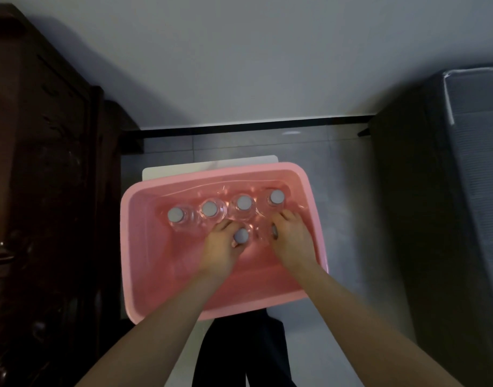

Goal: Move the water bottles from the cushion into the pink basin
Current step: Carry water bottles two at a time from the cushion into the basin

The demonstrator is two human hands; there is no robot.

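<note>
Both hands in pink basin (306, 185): L hand (220, 250) grips bottle (241, 235), R hand (291, 238) grips another (273, 231).

Cabinet: dark carved wooden cabinet (44, 191), along the left side of the tiled floor
Floor: pale grey tiles (348, 219), glossy
Skirting: black strip (253, 124) where the floor meets the wall
Wall: plain white wall (239, 57) at the far edge
Board: white flat surface (212, 166), far side
Furniture: dark grey block (463, 191), right edge
Trousers: black trousers (239, 353), near edge
</note>
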